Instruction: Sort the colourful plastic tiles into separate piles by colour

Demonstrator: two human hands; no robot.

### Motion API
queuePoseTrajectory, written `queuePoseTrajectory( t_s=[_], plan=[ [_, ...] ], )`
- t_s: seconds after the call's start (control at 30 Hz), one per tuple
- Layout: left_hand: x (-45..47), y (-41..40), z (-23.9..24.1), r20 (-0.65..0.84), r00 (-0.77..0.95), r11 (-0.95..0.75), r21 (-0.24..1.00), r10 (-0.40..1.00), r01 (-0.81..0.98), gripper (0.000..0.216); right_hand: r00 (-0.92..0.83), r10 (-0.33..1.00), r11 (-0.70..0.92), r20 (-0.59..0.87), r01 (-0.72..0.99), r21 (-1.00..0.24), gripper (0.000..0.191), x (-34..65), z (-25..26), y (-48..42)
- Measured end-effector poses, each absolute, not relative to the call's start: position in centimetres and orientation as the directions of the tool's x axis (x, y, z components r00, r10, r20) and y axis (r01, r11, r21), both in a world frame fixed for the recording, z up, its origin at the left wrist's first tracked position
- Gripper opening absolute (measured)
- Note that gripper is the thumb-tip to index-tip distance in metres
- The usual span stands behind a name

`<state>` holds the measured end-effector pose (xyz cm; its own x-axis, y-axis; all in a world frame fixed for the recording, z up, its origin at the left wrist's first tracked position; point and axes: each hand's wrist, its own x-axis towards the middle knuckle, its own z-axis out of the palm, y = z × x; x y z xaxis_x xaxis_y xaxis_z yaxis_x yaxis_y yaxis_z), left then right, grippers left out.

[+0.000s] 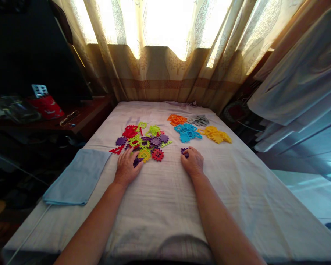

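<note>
A mixed heap of plastic interlocking pieces (135, 141) in red, purple and lime green lies left of centre on the cloth-covered table. My left hand (126, 165) rests at the near edge of this heap, fingers spread over it, beside a purple piece (138, 161). To the right, apart from the heap, my right hand (193, 160) has its fingers curled on a purple interlocking piece (184, 151) at the cloth. Beyond it are single-colour piles: orange pieces (177, 119), grey pieces (200, 120), blue pieces (187, 132) and yellow pieces (216, 134).
A folded light-blue cloth (77, 178) lies at the table's left edge, with a white cord (30, 233) near it. At the left, a dark wooden stand (91, 112) holds a glass jar (18, 110) and a red container (48, 106). Curtains (157, 70) hang behind; pale fabric (295, 73) hangs right.
</note>
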<state>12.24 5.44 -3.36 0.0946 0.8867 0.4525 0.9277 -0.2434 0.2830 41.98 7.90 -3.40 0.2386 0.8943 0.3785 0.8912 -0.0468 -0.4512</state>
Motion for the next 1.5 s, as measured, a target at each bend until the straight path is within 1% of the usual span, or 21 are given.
queuePoseTrajectory(
  t_s=[0.17,0.27,0.37,0.5,0.67,0.77,0.93,1.03,1.23,1.5],
  plan=[
    [12.1,5.5,-3.6,0.469,0.064,-0.226,0.299,0.881,0.927,0.045,0.279,0.895,-0.112,0.348,0.895,-0.432,0.018,41.9,-3.2,7.7],
    [11.9,5.7,-3.7,0.476,0.069,-0.247,0.321,0.876,0.914,0.045,0.300,0.899,-0.142,0.320,0.890,-0.433,0.020,41.9,-2.9,7.6],
    [11.3,6.0,-3.6,0.474,0.085,-0.275,0.348,0.877,0.896,0.050,0.307,0.896,-0.145,0.321,0.885,-0.443,0.021,41.8,-2.7,7.5],
    [9.9,5.8,-3.4,0.436,0.109,-0.290,0.373,0.894,0.881,0.057,0.282,0.890,-0.094,0.360,0.883,-0.460,0.023,41.6,-2.6,7.4],
    [7.9,5.1,-3.0,0.342,0.133,-0.253,0.335,0.930,0.908,0.056,0.231,0.887,-0.012,0.400,0.877,-0.479,0.025,41.4,-2.6,7.5],
    [7.5,5.0,-2.7,0.309,0.169,-0.264,0.297,0.936,0.918,0.052,0.218,0.896,-0.005,0.387,0.876,-0.483,0.026,41.5,-2.7,7.5],
    [7.8,5.0,-2.6,0.323,0.217,-0.307,0.261,0.921,0.915,0.040,0.184,0.888,0.051,0.421,0.871,-0.488,0.026,41.3,-2.7,7.5],
    [8.1,4.9,-2.5,0.346,0.222,-0.322,0.263,0.912,0.910,0.038,0.138,0.884,0.114,0.446,0.863,-0.493,0.025,40.9,-2.5,7.4],
    [9.2,4.6,-1.8,0.442,0.208,-0.343,0.250,0.873,0.905,0.037,-0.014,0.861,0.299,0.509,0.823,-0.483,0.023,39.2,-1.9,7.0],
    [12.9,3.6,-1.1,0.436,0.361,-0.499,0.261,0.825,0.826,0.036,-0.261,0.880,0.454,0.398,0.710,-0.538,0.024,35.9,-1.3,5.1]
  ],
)
